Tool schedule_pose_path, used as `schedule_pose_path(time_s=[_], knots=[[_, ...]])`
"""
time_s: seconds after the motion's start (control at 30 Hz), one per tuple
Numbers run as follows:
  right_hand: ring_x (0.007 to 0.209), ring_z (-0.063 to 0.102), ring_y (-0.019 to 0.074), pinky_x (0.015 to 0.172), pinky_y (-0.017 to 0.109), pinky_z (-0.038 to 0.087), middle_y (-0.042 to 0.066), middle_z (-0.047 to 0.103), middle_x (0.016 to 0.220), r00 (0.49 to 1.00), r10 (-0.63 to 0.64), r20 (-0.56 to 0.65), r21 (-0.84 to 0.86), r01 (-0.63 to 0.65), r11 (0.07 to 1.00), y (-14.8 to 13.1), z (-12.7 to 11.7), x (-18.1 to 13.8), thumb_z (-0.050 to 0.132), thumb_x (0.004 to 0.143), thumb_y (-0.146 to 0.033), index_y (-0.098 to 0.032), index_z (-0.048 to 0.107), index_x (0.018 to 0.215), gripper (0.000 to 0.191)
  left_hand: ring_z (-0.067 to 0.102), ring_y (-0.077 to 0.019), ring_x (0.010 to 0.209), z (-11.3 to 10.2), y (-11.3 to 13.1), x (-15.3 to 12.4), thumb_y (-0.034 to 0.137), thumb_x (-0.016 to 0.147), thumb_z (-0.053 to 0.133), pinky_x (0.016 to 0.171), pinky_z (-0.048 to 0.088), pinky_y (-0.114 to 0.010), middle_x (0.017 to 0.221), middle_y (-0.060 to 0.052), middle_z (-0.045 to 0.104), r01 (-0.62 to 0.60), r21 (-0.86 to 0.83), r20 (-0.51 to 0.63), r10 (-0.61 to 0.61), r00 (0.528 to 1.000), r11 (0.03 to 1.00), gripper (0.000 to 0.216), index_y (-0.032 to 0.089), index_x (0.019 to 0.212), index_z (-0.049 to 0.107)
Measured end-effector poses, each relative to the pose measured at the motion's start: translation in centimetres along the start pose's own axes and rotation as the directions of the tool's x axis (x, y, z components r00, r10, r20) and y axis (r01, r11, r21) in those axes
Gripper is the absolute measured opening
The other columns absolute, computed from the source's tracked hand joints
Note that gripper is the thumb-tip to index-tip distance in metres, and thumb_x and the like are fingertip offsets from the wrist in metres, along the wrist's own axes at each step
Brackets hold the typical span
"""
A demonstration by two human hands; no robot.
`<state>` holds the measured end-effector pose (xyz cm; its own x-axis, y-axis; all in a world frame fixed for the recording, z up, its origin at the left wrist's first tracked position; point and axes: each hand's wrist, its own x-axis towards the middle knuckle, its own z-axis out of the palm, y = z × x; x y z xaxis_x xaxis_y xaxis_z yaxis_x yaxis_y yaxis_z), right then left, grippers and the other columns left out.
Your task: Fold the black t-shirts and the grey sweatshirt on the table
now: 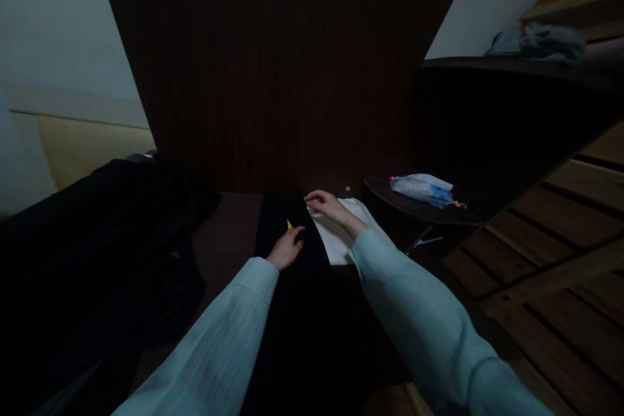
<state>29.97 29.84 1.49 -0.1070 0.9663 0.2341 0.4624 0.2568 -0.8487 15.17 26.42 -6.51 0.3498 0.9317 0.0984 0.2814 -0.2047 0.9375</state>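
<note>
A long piece of black cloth (292, 208) runs toward me over a dark wooden surface. My left hand (286, 249) rests on it, fingers partly curled around a small yellow pointed piece (289, 224); only the tip shows, its kind unclear. Just right of it, my right hand (329, 206) is closed in a pinch at the black cloth's far right edge. Something small, thin and shiny (306, 199) shows at its fingertips, too small to name. Beneath the right wrist lies white cloth (334, 240), partly covered by that forearm.
Dark garments (97, 240) are heaped on the left. A tall dark wooden panel (273, 65) rises behind my hands. On the right, a small rounded shelf (390, 198) carries a white and blue plastic packet (424, 188). Wooden slats (546, 234) lie farther right; grey cloth (541, 42) sits above.
</note>
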Motion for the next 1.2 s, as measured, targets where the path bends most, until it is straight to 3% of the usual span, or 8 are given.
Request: schedule_pose_path(time_s=[0.13,0.33,0.5,0.7,0.93,1.1,1.2], knots=[[0.089,0.056,0.0132,0.084,0.027,0.041,0.003,0.063,0.090,0.986,-0.081,-0.144,-0.060,0.073,0.996,2.0,3.0,4.5,0.049,0.068,-0.011,-0.015,0.060,0.081,0.018,0.043,-0.0214,0.119,0.0,0.3,-0.3,0.008,0.070,0.048,0.102,0.029,-0.033,0.128,-0.011,0.048,0.024,0.110,0.001,-0.025,1.000,0.994,0.047,0.015,0.116,0.054],[0.093,0.055,0.0143,0.090,0.029,0.037,0.003,0.063,0.093,0.988,-0.049,-0.147,-0.163,0.025,0.986,5.3,5.9,6.4,0.035,0.062,-0.001,-0.016,0.061,0.075,0.032,0.031,-0.0231,0.128,0.0,0.1,0.0,0.005,0.065,0.048,0.107,0.021,-0.034,0.142,-0.012,0.027,0.092,0.066,0.000,-0.092,0.996,0.994,0.057,0.014,0.121,0.051],[0.100,0.049,0.0172,0.094,0.032,0.032,0.004,0.060,0.096,0.986,-0.054,-0.156,-0.219,0.019,0.975,6.7,5.5,6.1,0.043,0.065,-0.006,-0.017,0.062,0.076,0.025,0.023,-0.0226,0.130,0.0,0.1,0.0,0.004,0.064,0.048,0.108,0.017,-0.036,0.142,-0.012,0.024,0.067,0.033,0.003,-0.067,0.998,0.997,0.061,0.013,0.124,0.048],[0.103,0.044,0.0201,0.090,0.033,0.033,0.006,0.053,0.105,0.995,-0.059,-0.075,-0.497,0.014,0.868,6.7,5.4,5.8,0.054,0.068,-0.017,-0.018,0.064,0.081,0.016,0.021,-0.0228,0.131,-0.2,0.0,0.0,0.004,0.064,0.047,0.109,0.014,-0.038,0.142,-0.013,0.024,0.094,0.019,-0.003,-0.094,0.996,0.995,0.061,0.011,0.125,0.047],[0.092,0.050,0.0166,0.083,0.028,0.037,0.007,0.056,0.092,0.988,-0.023,-0.152,-0.460,-0.050,0.886,6.6,4.1,6.8,0.050,0.073,-0.012,-0.015,0.063,0.084,0.017,0.029,-0.0217,0.129,-0.1,-0.6,0.5,0.003,0.064,0.046,0.108,0.020,-0.035,0.139,-0.014,0.034,0.114,0.014,-0.079,-0.113,0.990,0.993,0.060,0.011,0.124,0.046],[0.090,0.051,0.0165,0.083,0.028,0.038,0.005,0.057,0.090,0.978,-0.076,-0.193,-0.443,-0.017,0.896,7.3,4.1,6.4,0.054,0.075,-0.014,-0.018,0.064,0.082,0.013,0.050,-0.0189,0.107,0.3,-0.3,-0.4,0.003,0.065,0.048,0.094,0.040,-0.034,0.129,-0.013,0.040,-0.045,0.128,-0.216,0.072,0.974,0.991,0.056,0.015,0.120,0.045],[0.091,0.051,0.0172,0.082,0.030,0.039,0.005,0.056,0.090,0.974,-0.117,-0.196,-0.450,0.017,0.893,7.6,4.5,6.1,0.056,0.074,-0.014,-0.019,0.064,0.080,0.012,0.055,-0.0154,0.092,0.5,-0.1,-1.0,0.004,0.068,0.046,0.089,0.044,-0.035,0.123,-0.011,0.040,-0.118,0.222,-0.255,0.174,0.951,0.968,0.047,0.017,0.113,0.047]])
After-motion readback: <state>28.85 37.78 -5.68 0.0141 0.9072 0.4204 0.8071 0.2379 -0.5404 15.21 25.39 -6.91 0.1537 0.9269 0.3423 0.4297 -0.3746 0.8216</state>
